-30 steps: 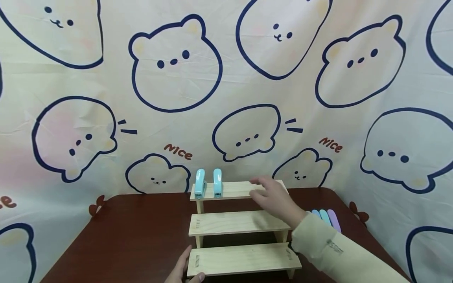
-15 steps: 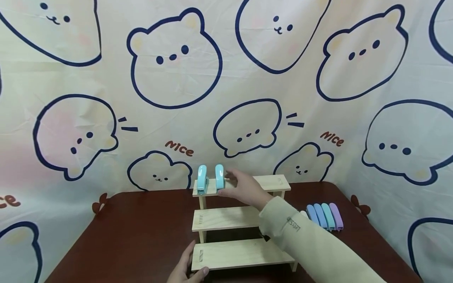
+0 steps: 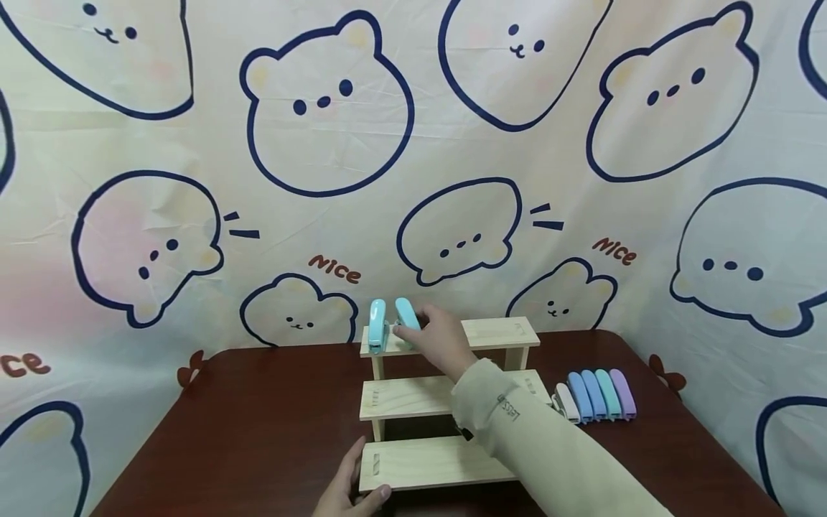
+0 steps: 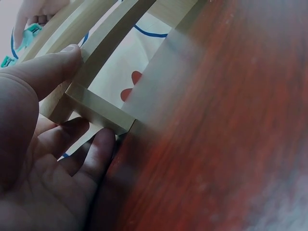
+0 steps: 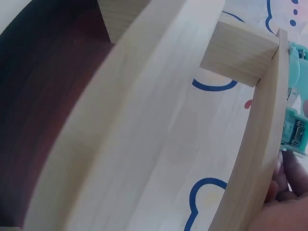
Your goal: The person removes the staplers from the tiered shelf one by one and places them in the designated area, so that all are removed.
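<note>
A three-tier wooden shelf rack [image 3: 446,398] stands on the table. On the left end of its top tier sits a turquoise stapler [image 3: 377,327], upright. Just right of it, my right hand [image 3: 444,342] pinches a second turquoise stapler [image 3: 406,314], which leans left over the top board. The right wrist view catches this stapler [image 5: 294,131] at the board's edge, its spring showing, with curled fingertips below it. My left hand [image 3: 349,488] grips the left end of the bottom tier. Its thumb [image 4: 53,70] lies along the wood and its fingers bend beside the leg.
Right of the rack, a row of several staplers stands on the dark red table [image 3: 258,416]: a white stapler [image 3: 566,402], blue ones, a green stapler [image 3: 607,395] and a purple stapler [image 3: 623,395]. A bear-print cloth [image 3: 323,230] hangs behind.
My right hand has moved left along the top tier to the second turquoise stapler and taken hold of it. That stapler has gone from upright to tilted. My left hand keeps its grip.
</note>
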Available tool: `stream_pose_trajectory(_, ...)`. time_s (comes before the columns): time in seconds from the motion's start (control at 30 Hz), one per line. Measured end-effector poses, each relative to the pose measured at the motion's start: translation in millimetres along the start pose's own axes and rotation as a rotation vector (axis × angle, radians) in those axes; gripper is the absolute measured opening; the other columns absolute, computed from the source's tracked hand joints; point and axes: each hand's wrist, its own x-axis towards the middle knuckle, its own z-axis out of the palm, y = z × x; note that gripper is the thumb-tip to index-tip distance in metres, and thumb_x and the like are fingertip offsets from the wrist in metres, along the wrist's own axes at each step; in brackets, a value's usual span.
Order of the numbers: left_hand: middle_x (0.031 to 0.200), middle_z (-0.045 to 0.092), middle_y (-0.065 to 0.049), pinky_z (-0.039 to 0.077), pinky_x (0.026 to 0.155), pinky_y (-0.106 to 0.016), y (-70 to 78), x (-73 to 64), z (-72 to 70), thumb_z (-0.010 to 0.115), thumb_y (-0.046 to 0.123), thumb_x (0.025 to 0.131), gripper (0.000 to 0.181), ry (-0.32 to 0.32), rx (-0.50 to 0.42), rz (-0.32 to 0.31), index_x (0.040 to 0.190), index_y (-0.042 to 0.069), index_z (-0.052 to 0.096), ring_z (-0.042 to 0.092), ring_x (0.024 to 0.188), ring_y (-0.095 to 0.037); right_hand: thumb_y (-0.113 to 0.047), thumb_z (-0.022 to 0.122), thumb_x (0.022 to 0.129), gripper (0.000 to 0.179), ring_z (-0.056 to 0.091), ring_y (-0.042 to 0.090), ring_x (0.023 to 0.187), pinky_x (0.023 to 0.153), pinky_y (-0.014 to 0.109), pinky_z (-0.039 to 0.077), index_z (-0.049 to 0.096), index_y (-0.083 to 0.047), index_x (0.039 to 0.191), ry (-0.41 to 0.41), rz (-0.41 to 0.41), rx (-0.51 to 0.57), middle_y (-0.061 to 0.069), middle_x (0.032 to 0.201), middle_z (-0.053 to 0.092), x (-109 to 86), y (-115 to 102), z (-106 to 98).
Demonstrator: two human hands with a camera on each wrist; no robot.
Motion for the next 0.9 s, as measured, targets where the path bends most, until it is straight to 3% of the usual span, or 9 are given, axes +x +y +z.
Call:
stream_pose_trajectory(0.23, 0.142, 0.046, -0.036, 0.054, 0.078, -0.027, 2.2, -2.0, 1.9, 0.079, 0.027, 0.088, 0.104, 0.036, 0.042, -0.013, 0.155, -0.010, 0.009, 0.060, 0.113, -0.030, -0.038, 0.080, 0.085, 0.033, 0.060, 0.018, 0.084, 0.077, 0.036, 0.053, 0.069, -0.015, 0.105, 0.004, -0.024, -0.056, -0.004, 0.094, 0.067, -7.3, 10, -10)
stream_pose_trajectory(0.53, 0.144, 0.044, -0.035, 0.054, 0.079, -0.028, 2.0, -2.8, 2.0, 0.078, 0.029, 0.089, 0.102, 0.045, 0.074, -0.019, 0.156, -0.008, 0.010, 0.059, 0.115, -0.030, -0.034, 0.080, 0.086, 0.022, 0.058, 0.017, 0.081, 0.074, 0.035, 0.051, 0.071, -0.016, 0.093, 0.012, -0.082, -0.150, -0.005, 0.087, 0.066, -13.2, 25, -28)
stream_pose_trajectory(0.9, 0.144, 0.044, -0.036, 0.055, 0.085, -0.036, 2.5, -2.3, -0.6, 0.077, 0.032, 0.090, 0.102, 0.048, 0.094, -0.035, 0.156, -0.008, 0.011, 0.057, 0.120, -0.036, -0.034, 0.078, 0.089, 0.020, 0.058, 0.019, 0.080, 0.071, 0.034, 0.051, 0.070, -0.016, 0.094, 0.027, -0.047, -0.193, -0.002, 0.093, 0.065, -17.1, 49, -62)
